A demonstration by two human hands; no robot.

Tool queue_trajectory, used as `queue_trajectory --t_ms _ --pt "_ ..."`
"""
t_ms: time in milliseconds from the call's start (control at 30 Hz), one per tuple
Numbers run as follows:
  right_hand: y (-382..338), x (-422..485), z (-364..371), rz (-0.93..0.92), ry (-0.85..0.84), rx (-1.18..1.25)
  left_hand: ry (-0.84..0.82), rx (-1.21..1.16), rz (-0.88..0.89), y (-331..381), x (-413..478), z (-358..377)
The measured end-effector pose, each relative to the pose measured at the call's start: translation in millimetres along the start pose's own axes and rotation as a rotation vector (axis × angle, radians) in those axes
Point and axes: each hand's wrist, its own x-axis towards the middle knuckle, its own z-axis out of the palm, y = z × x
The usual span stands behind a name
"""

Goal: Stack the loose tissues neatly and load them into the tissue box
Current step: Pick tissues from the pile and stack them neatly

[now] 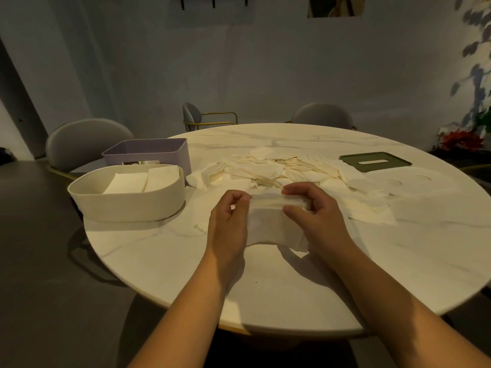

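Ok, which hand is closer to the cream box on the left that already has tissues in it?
Left. The left hand grips the folded tissue just right of the cream box; the right hand grips the tissue's other end, farther right.

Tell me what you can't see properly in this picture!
All in the head view:
- Inside of the purple box: hidden by its own wall and the white tub.
- Sheet count in the tissue stack: left hand and right hand cover its ends.
- The wall picture: cut off by the top edge.
- The label on the purple box: too small, partly behind the tub.
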Motion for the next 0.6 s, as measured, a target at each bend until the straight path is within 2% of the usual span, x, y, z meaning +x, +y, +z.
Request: queue_trajectory --t_ms 233,367,467,600 --pt "0.8 0.2 0.5 0.078 -0.054 -0.056 0.061 0.042 -0.021 -1.9 2.0 1.0" --pt "-1.0 -1.2 -0.8 0.128 -0.073 -0.050 -0.111 0.020 -0.068 4.1 -1.2 -3.0" --pt "-3.4 -2.5 -1.8 0.174 -0.129 -0.040 -0.237 0.111 0.044 4.5 -2.2 -6.8" --pt "-5.3 -3.6 -1.9 0.195 -0.147 -0.042 -0.246 0.218 0.081 3.0 -3.4 -4.7"
